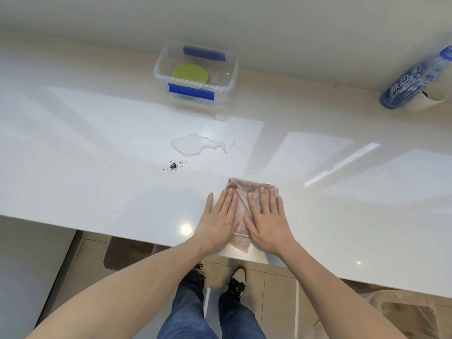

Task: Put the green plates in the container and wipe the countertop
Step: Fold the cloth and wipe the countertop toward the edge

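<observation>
Head view: looks down on a white worktop (97, 187), with both forearms reaching in from below.
Step in hand: wiping, judged from the scene; the green plates (190, 74) already lie inside the container (195, 77), so the placing step reads as done.
Plate count: cannot be told; the green discs overlap.
Container: clear plastic, blue clips on its near and far walls, no lid on it, set near the wall at the far edge of the worktop.
Left hand (219, 217): flat, fingers extended, palm pressing the left part of the cloth (244, 192); the grip is not closed on anything.
Right hand (266, 216): flat, fingers spread, pressing the right part of the cloth; the grip is likewise unclosed.
Cloth: pinkish, folded, at the near edge of the worktop, 1 corner hanging over it.
Next move: likely a push of the cloth forward and left, under steady downward pressure, to reach the soiled area.
Puddle (195, 146): clear liquid, between cloth and container, well apart from the cloth.
Crumbs (174, 165): dark specks just beside the puddle's near left.
Surface: glossy, strong window reflections.
Bottle (415, 81): blue label, far right by the wall.
Room: tiled floor (271, 280) below, with a dark mat at the left.
</observation>
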